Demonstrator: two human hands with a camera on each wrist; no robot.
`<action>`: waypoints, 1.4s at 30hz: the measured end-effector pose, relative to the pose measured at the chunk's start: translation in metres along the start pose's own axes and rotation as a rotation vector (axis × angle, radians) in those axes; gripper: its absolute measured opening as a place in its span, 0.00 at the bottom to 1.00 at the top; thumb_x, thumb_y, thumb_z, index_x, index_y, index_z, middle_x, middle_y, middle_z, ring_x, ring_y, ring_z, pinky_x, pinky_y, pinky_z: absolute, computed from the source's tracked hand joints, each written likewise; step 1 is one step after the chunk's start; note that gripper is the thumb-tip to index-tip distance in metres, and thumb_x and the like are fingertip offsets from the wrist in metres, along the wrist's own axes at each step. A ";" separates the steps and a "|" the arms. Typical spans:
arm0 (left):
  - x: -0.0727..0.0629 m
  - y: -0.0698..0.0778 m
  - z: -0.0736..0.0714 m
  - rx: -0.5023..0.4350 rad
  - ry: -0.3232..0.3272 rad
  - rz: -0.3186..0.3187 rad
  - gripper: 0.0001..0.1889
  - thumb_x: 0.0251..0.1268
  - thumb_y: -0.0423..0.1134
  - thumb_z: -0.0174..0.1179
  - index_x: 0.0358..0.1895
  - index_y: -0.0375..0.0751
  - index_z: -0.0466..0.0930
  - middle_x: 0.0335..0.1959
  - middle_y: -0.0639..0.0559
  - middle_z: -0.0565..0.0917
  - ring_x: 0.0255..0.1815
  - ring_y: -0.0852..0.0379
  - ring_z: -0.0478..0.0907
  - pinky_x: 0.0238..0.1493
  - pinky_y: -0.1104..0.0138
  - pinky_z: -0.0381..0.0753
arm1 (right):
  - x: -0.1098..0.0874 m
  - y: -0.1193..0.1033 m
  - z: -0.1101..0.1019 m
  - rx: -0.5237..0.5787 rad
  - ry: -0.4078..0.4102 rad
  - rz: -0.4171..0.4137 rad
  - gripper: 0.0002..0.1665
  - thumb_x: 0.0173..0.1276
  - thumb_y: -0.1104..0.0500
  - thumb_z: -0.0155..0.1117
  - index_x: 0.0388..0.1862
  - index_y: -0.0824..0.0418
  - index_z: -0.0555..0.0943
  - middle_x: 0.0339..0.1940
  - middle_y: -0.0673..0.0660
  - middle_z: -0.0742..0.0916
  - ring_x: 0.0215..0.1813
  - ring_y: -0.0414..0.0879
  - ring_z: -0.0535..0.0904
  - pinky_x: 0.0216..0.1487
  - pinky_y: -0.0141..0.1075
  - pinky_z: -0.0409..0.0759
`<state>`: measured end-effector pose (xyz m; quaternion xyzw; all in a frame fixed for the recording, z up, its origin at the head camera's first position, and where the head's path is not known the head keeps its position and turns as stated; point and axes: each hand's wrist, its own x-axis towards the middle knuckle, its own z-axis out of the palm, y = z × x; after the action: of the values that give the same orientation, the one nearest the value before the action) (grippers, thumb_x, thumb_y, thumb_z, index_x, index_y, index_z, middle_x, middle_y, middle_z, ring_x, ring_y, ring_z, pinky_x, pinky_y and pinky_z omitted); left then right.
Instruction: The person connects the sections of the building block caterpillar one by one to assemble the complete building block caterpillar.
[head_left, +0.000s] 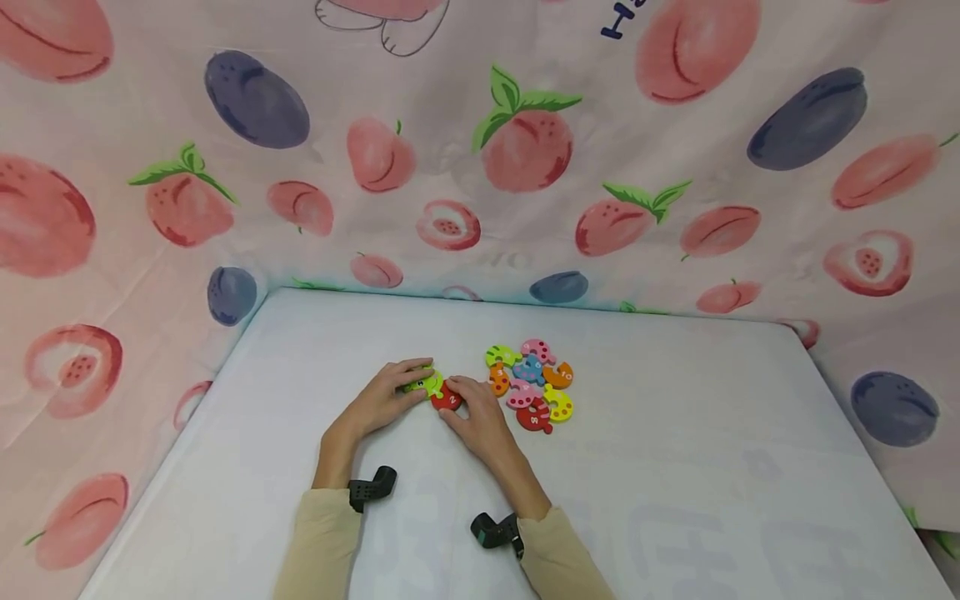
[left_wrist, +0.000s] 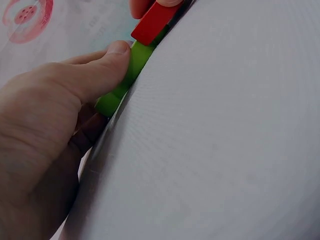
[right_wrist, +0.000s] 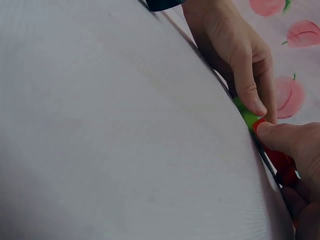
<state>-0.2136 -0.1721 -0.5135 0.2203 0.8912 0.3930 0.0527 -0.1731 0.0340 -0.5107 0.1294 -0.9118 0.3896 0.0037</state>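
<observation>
In the head view my left hand (head_left: 381,398) grips a green puzzle piece (head_left: 430,384) with a face-like end, thumb on its near edge and fingers on its far side. My right hand (head_left: 480,419) holds a red puzzle piece (head_left: 447,397) marked 2 between thumb and fingers. The two pieces meet edge to edge, low at the table. The left wrist view shows the green piece (left_wrist: 131,70) under the left thumb, and the red piece (left_wrist: 152,22) partly over its far end. Both pieces are partly hidden by fingers in the right wrist view.
To the right of my right hand lies a cluster of several colourful numbered pieces, including a red one (head_left: 534,416), a yellow one (head_left: 558,403) and a blue one (head_left: 528,369). They rest on a white-covered table (head_left: 675,467). A fruit-patterned cloth (head_left: 450,108) hangs behind it.
</observation>
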 end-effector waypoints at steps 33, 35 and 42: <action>0.003 -0.001 -0.002 -0.005 -0.008 0.013 0.22 0.69 0.44 0.59 0.64 0.47 0.76 0.72 0.53 0.69 0.71 0.47 0.64 0.69 0.46 0.65 | 0.003 0.001 0.000 -0.048 0.009 -0.026 0.29 0.64 0.52 0.68 0.64 0.58 0.77 0.64 0.56 0.80 0.67 0.53 0.73 0.68 0.49 0.73; 0.003 -0.001 -0.002 -0.008 -0.012 0.010 0.22 0.69 0.44 0.59 0.65 0.47 0.75 0.72 0.53 0.69 0.71 0.47 0.64 0.69 0.45 0.65 | 0.003 0.001 0.000 -0.056 0.002 -0.021 0.29 0.64 0.52 0.68 0.63 0.58 0.77 0.64 0.56 0.80 0.67 0.53 0.73 0.67 0.49 0.74; 0.001 -0.003 0.000 -0.005 -0.012 0.000 0.22 0.69 0.45 0.59 0.65 0.49 0.76 0.72 0.54 0.69 0.71 0.47 0.64 0.70 0.46 0.65 | 0.003 -0.006 0.000 -0.133 -0.013 0.006 0.29 0.63 0.52 0.69 0.62 0.57 0.78 0.63 0.55 0.81 0.65 0.51 0.74 0.64 0.46 0.77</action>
<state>-0.2152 -0.1733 -0.5153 0.2224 0.8898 0.3941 0.0587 -0.1742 0.0293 -0.5058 0.1287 -0.9361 0.3274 0.0052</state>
